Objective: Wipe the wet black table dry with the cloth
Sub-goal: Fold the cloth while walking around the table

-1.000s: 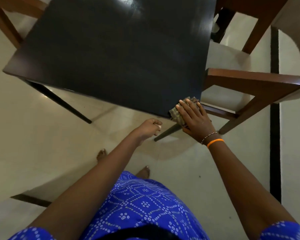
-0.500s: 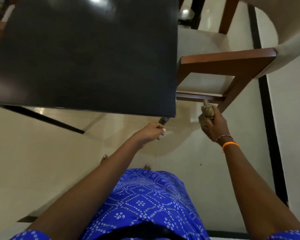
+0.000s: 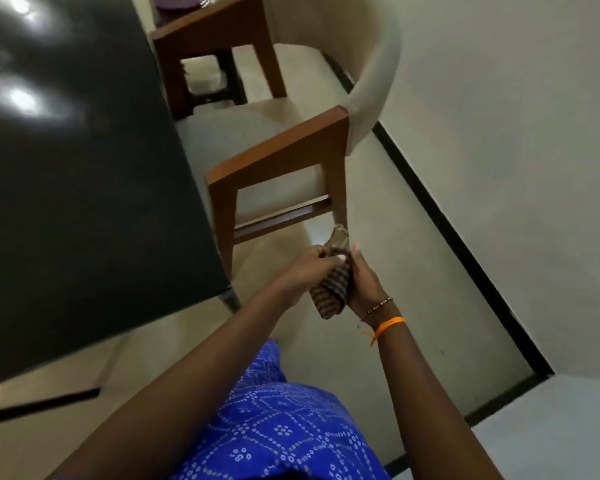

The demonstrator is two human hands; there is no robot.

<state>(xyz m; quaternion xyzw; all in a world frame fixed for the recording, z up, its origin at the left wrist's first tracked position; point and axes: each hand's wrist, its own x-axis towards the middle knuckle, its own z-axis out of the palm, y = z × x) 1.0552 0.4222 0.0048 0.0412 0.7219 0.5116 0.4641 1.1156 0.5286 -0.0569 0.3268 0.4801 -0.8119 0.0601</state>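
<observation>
Fingers [image 3: 321, 259] of the left hand [image 3: 303, 271] are pinching the upper part of the striped cloth [image 3: 331, 289], while the right hand [image 3: 364, 282] is gripping it from the other side, fingers curled around the bunched fabric. Both hands are holding the cloth in the air over the floor [image 3: 413, 271], off the corner of the black bench [image 3: 84, 202], just in front of a wooden chair [image 3: 281, 157].

Bunched striped cloth [image 3: 331, 285] held off the glossy black table [image 3: 84, 188], right of it.
</observation>
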